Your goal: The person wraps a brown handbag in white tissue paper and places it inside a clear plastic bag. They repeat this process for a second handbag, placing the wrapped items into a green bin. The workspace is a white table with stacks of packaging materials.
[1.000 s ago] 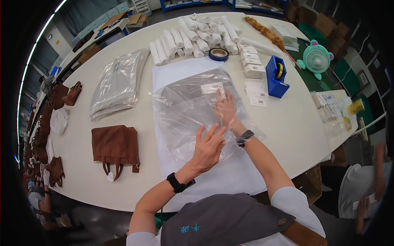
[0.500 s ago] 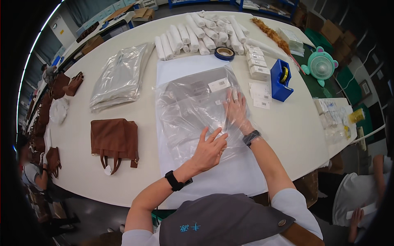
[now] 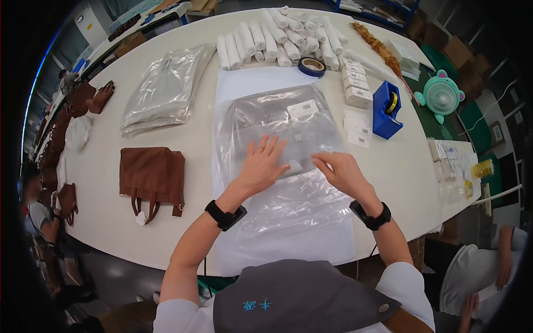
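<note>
In front of me a large clear plastic bag (image 3: 277, 208) lies on a white sheet (image 3: 244, 86), with a flat greyish shape inside. A white label (image 3: 302, 109) shows near its far end. My left hand (image 3: 261, 165) rests over the bag's middle, fingers spread and stretched out. Above the bag's right side is my right hand (image 3: 344, 175), its fingers curled together toward the thumb. Whatever the fingertips pinch is too small to make out. To the left lies a brown bag (image 3: 152, 175) with its two handles toward me.
Clear plastic bags (image 3: 166, 89) are stacked at left. White rolls (image 3: 277, 39) lie piled at the back beside blue tape (image 3: 312, 66). Small white boxes (image 3: 356, 89), labels (image 3: 357, 130), a blue tape dispenser (image 3: 387, 111) and a green fan (image 3: 442, 95) stand right. People are at both sides.
My right hand has come out of the plastic bag, back toward its right side, and curled its fingers. My left hand has moved up and left, flattening over the bag.
</note>
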`<state>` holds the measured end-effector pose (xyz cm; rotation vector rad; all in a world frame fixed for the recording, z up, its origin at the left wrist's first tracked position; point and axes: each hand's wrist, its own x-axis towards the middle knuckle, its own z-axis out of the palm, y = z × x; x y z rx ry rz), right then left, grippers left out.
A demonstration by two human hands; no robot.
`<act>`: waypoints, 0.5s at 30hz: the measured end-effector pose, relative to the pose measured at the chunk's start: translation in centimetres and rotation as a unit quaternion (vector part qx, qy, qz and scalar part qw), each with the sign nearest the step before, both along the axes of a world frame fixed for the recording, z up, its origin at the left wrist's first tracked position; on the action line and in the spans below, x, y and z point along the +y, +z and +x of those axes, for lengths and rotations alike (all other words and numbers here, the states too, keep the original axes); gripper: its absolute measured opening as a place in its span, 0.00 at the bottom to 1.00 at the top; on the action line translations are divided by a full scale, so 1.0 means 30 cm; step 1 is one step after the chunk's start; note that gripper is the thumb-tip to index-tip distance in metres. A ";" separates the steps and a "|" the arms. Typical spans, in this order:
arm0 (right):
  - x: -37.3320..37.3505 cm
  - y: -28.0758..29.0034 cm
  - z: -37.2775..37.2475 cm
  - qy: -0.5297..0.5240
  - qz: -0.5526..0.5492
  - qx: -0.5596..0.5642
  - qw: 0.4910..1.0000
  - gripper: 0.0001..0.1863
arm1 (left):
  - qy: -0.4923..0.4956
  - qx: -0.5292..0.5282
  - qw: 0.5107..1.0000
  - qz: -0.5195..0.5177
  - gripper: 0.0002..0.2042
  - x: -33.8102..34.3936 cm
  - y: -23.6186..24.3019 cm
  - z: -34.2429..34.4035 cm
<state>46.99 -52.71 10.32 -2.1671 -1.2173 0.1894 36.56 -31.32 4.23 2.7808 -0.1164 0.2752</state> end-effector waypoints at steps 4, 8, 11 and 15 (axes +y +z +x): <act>0.153 0.031 -0.104 -0.005 0.210 0.084 0.974 0.08 | -0.120 -0.004 0.993 0.019 0.30 -0.145 -0.141 -0.053; 0.163 -0.097 -0.296 0.143 0.276 -0.039 0.949 0.02 | -0.200 -0.051 0.977 0.045 0.17 -0.079 -0.350 -0.039; 0.034 -0.228 -0.330 0.146 0.165 -0.002 0.975 0.03 | -0.025 0.038 0.942 -0.332 0.08 -0.123 -0.135 0.020; -0.008 -0.321 -0.252 -0.030 0.159 -0.038 0.986 0.03 | -0.026 -0.008 0.910 -0.415 0.10 -0.115 -0.029 -0.010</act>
